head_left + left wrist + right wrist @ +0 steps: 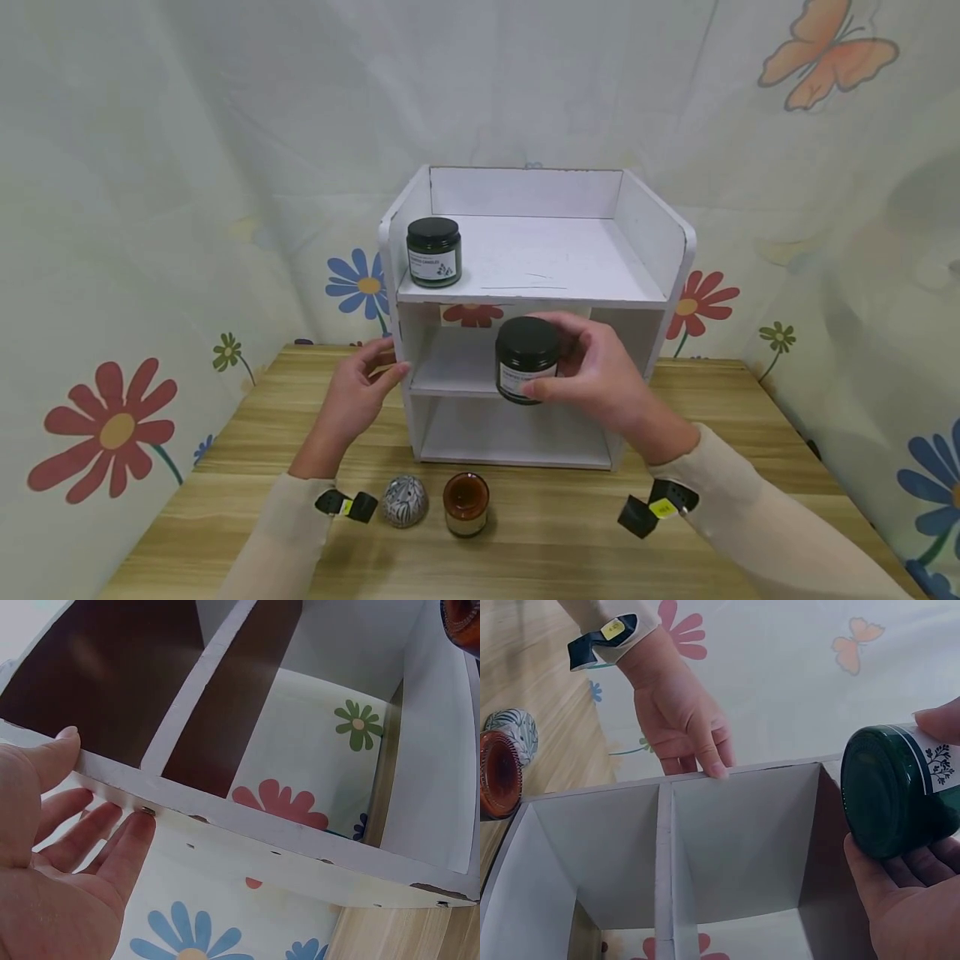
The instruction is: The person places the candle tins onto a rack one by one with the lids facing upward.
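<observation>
A dark green candle jar (pixel 527 360) with a black lid and white label is held by my right hand (pixel 596 379), in front of the white shelf (pixel 517 450). In the right wrist view, the jar's green glass base (pixel 881 795) shows, with the thumb and fingers on opposite sides. My left hand (pixel 356 400) touches the shelf's left side panel. In the left wrist view, that hand's thumb (pixel 60 757) rests at the front edge and its loosely extended fingers (pixel 127 855) lie along the outer face.
A matching lidded jar (pixel 434 254) stands on the shelf's top board, at the left. On the wooden table (pixel 247 508) before the shelf are a round patterned black-and-white object (pixel 405 502) and an amber glass candle jar (pixel 466 505). A flower-printed curtain (pixel 225 167) hangs behind.
</observation>
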Motion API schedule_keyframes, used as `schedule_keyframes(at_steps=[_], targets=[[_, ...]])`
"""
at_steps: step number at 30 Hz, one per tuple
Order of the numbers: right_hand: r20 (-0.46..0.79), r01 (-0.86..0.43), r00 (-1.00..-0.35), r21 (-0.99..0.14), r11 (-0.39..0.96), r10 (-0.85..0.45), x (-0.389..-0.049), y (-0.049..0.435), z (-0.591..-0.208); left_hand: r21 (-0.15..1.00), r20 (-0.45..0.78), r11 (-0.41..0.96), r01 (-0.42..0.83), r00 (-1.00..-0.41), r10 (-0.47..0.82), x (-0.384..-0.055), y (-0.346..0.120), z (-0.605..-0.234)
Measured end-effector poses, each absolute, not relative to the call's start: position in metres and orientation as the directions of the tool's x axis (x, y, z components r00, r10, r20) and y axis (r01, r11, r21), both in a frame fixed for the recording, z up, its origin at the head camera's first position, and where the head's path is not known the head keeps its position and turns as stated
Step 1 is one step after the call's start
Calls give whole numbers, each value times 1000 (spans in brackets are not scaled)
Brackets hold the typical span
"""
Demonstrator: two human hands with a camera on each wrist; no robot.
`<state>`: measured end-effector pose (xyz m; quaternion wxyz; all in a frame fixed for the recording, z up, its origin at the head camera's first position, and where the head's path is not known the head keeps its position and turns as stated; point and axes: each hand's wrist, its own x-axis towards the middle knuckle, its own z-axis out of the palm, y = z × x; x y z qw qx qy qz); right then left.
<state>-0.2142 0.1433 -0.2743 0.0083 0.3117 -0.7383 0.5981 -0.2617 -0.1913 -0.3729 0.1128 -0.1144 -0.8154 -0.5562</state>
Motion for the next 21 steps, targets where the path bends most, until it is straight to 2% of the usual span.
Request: schedule_keyframes(at_steps=[21], targets=[[376,-471,-811,-874,120,-448,-219,141,-261,875,320,363,321,-945,64,-262,-193,-373]])
